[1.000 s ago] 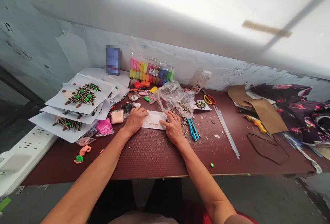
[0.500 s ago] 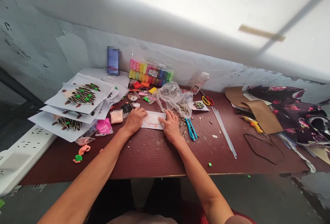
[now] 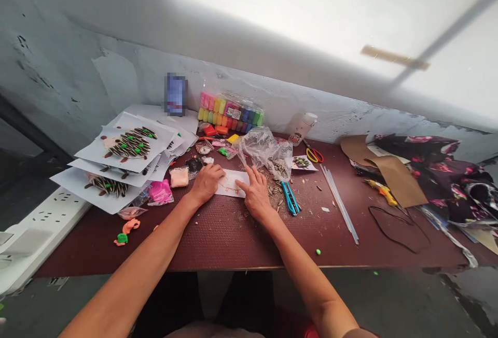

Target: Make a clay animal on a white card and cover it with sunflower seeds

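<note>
On counter (image 3: 221, 244): marked sheet (image 3: 230, 178), flat.
Left hand (image 3: 207, 182): at sheet's edge; grip indeterminable.
Right hand (image 3: 257, 196): grip open, fingertip apparently steadying sheet.

Bare tabletop (image 3: 229, 244) between your forearms, passable. Right of your right hand (image 3: 257, 193): blue cutter (image 3: 290, 199) and loose seeds (image 3: 274, 189) in the way; open lane past them, up to clear sticks (image 3: 340, 206). Plastic bag (image 3: 254, 143) blocks beyond it. Left of your left hand (image 3: 208, 182): peach packet (image 3: 179, 177), pink packet (image 3: 160, 192), then paper stack (image 3: 87, 154).
</note>
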### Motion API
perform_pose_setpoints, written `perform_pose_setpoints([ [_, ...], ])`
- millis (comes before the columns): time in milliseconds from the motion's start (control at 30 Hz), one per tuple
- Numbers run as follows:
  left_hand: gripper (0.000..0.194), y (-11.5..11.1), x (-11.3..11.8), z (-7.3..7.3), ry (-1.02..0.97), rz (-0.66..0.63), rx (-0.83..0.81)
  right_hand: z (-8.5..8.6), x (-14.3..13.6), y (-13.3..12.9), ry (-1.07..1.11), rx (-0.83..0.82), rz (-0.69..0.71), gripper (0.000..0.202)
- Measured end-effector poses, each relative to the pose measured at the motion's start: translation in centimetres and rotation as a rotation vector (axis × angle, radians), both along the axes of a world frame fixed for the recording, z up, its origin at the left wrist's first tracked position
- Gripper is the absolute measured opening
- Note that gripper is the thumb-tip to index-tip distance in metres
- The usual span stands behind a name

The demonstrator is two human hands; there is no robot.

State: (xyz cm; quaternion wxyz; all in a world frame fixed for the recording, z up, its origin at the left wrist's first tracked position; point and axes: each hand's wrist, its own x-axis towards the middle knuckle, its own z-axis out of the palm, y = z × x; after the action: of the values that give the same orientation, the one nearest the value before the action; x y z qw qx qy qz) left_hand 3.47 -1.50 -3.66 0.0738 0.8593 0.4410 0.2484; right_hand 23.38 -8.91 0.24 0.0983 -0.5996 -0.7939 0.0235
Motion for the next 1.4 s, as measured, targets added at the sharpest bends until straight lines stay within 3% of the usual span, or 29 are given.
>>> perform_pose_setpoints([
  [600, 0.03, 0.2, 0.0, -0.4, -0.014, -0.009, -0.013, 0.2, -1.6, 0.0, 0.02, -0.003, 0.065, 0.043],
  [1000, 0.03, 0.2, -0.1, -0.4, -0.034, 0.005, 0.0, 0.2, -2.2, 0.0, 0.017, -0.066, 0.011, 0.041],
  [1200, 0.032, 0.4, -0.3, -0.8, -0.148, 0.002, 0.002, 0.5, -1.9, 1.1, 0.031, -0.038, -0.001, 0.037],
  [1400, 0.036, 0.3, -0.5, -0.9, -0.291, 0.081, -0.011, 1.3, -1.4, 2.7, 0.038, -0.014, 0.001, 0.032],
])
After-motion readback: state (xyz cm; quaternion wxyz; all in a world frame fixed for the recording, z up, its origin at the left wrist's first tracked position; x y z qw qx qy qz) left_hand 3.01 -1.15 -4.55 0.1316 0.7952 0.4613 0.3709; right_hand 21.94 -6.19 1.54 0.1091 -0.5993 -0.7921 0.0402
